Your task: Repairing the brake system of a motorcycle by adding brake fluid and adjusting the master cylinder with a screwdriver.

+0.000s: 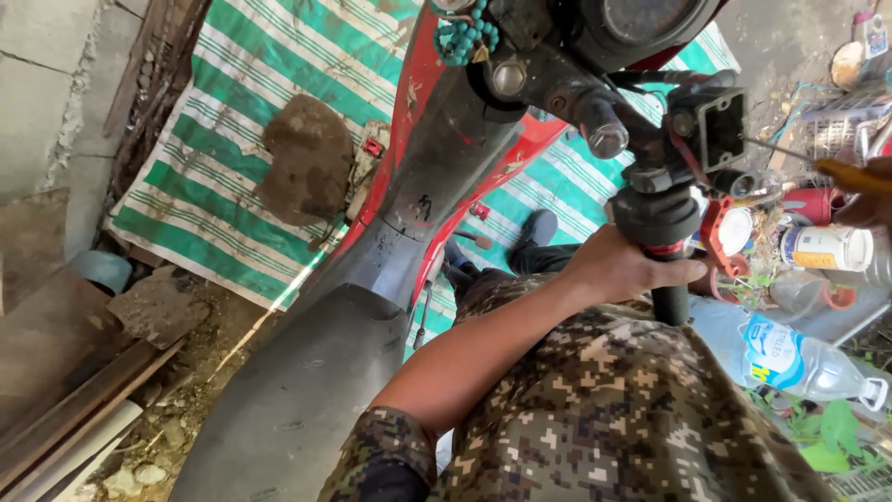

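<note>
— Two hands, and both are up at the black rubber handlebar grip (671,302) of the red motorcycle (423,112). Nearest to the camera is the camouflage-patterned clothing (613,409), and the left arm runs out of its short sleeve toward that grip.

— What is the left hand (618,270) doing?

— It is wrapped firmly around the grip from the left, fingers curled shut on the rubber just below the black switch housing (660,209).

— And the right hand (869,209)?

— Only a sliver shows at the frame's edge, to the right of the grip and higher. It holds a screwdriver with a yellow-orange handle (850,175); its thin metal shaft reaches left and its tip sits at the open black rectangular reservoir box (720,125) above the grip. How tightly the fingers close I cannot tell, since most of the hand is cut off.

— What lies around?

— Below and right of the grip, a clear plastic water bottle (799,363) lies on its side. Just right of the grip stands a white cylindrical can (827,248). Left of the grip, the grey front mudguard (307,390) slopes down. Further off beyond the grip, a green-and-white striped tarp (232,139) covers the ground, with a brown lump of a rock (307,158) on it.
</note>
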